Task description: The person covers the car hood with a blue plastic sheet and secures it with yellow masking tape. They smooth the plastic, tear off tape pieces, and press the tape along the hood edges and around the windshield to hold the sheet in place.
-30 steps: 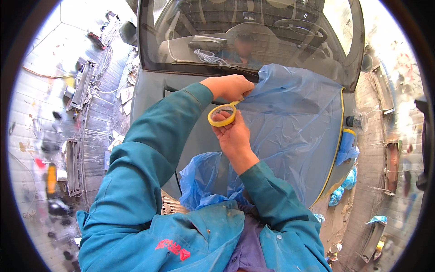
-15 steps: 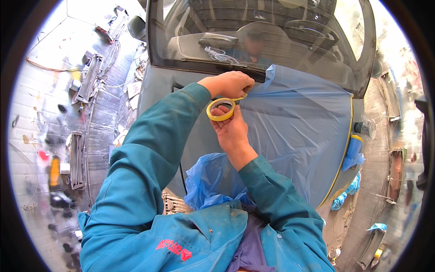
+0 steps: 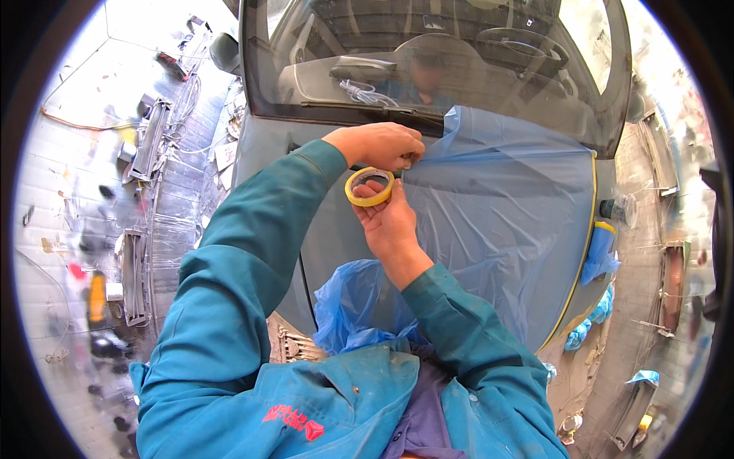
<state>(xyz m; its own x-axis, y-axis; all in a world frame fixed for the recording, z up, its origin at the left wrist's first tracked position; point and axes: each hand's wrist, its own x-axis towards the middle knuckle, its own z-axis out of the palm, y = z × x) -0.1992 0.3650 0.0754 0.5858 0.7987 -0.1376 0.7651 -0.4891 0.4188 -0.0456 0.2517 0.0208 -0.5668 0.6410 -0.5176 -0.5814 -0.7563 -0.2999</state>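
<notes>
A roll of yellow masking tape stands tilted above the grey car bonnet. My right hand grips it, with fingers through its core and the thumb along its side. Just beyond the roll, my left hand is closed in a pinch; whatever sits between its fingertips is too small to make out. Those fingertips are beside the gathered upper-left edge of a blue plastic film, which covers the bonnet's right part. Yellow tape runs along the film's right edge.
The windscreen and wiper lie just past my hands. Crumpled blue film bunches near my chest. A taped blue film patch hangs at the right side. Lamp-like fixtures and cables line the left wall.
My left hand has shifted slightly left, and its fingers have turned down more. The tape strip seen earlier between the roll and those fingers no longer shows plainly. My right hand still holds the roll.
</notes>
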